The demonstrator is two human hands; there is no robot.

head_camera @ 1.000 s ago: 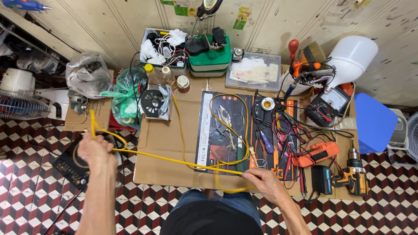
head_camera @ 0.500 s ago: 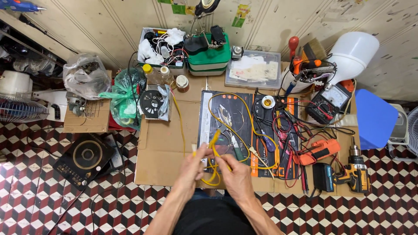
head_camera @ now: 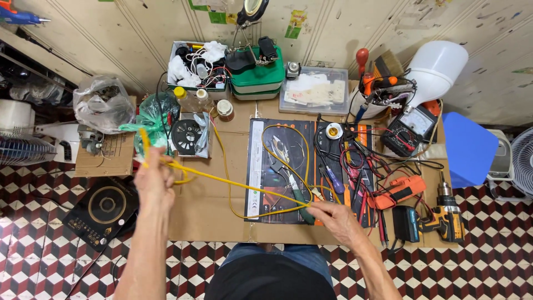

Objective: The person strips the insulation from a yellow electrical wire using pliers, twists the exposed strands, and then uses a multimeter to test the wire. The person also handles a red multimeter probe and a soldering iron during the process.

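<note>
Yellow cable [head_camera: 239, 184] gripped taut between left hand [head_camera: 154, 179] and right hand [head_camera: 335, 215], might snag those pliers [head_camera: 297, 195].

Both forearms are seen bare, without sleeves, watch or rings. A black shirt [head_camera: 269, 283] is worn, with blue jeans [head_camera: 277, 254] below it.

The yellow cable [head_camera: 244, 186] looks smooth, plastic-sheathed and slightly glossy, lying over matt brown cardboard [head_camera: 205, 214] and a glossy printed black mat [head_camera: 277, 166], beside what seems a translucent plastic box [head_camera: 315, 91].
</note>
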